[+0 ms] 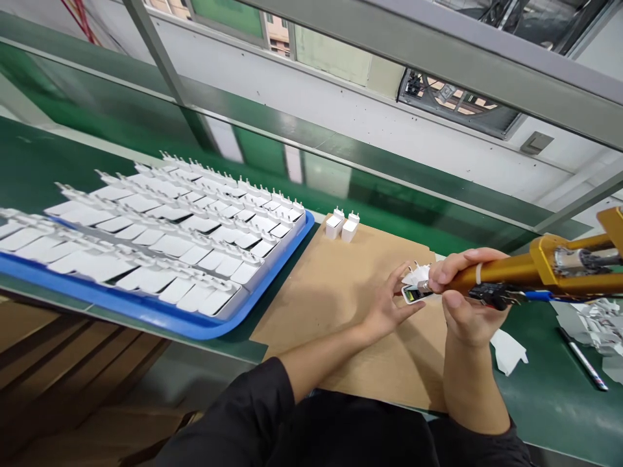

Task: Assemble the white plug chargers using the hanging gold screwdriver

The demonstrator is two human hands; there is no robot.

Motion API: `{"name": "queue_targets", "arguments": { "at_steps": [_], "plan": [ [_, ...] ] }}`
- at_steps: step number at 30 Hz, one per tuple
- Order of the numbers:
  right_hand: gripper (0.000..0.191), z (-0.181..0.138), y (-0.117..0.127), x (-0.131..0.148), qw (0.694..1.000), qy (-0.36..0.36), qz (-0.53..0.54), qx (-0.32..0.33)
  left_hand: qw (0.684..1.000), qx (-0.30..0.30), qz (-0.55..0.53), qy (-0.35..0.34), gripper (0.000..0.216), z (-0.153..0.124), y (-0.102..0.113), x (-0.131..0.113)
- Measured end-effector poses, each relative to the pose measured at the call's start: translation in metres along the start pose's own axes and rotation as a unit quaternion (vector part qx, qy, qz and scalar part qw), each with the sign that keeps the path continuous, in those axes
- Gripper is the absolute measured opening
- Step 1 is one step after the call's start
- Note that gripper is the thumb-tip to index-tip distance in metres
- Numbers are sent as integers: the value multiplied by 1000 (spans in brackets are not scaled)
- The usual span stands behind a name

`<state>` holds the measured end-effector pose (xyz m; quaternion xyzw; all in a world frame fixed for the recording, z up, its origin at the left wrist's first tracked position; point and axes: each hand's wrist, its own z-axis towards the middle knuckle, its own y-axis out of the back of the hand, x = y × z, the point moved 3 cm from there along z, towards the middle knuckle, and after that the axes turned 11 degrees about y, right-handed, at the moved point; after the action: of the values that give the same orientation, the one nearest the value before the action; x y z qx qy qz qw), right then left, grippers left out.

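Note:
My left hand (389, 305) holds a small white plug adapter (415, 283) between thumb and fingers, over a brown cardboard sheet (335, 292). My right hand (462, 295) is wrapped round the golden barrel of a hand tool (535, 269), whose tip touches the adapter. Two more white adapters (342, 226) stand at the far edge of the cardboard. A blue tray (204, 324) to the left carries several rows of the same white adapters.
The green bench top (559, 389) runs to the right, with a black pen (584, 360), a scrap of white paper (509, 350) and crumpled white pieces (596, 321). Brown cardboard boxes (58, 363) sit below the bench at left. A metal rail crosses overhead.

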<state>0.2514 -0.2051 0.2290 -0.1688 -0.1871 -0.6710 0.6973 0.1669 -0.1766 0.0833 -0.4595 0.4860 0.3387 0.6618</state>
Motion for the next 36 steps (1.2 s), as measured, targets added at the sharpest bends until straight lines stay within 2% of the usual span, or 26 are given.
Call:
{"name": "queue_targets", "arguments": {
  "at_steps": [6,20,28,36],
  "plan": [
    [36,1,0,0,1000,-1,5,-12,1000,-14,14,-8,88,1,0,2],
    [34,2,-1,2,1000,-4,1,-15,1000,-15,20,19,90,0,1,5],
    [33,2,0,2,1000,-11,-5,-10,999,-16,27,-5,87,1,1,7],
    [33,3,-1,3,1000,-5,-4,-11,999,-19,41,5,87,0,2,6]
  ]
}}
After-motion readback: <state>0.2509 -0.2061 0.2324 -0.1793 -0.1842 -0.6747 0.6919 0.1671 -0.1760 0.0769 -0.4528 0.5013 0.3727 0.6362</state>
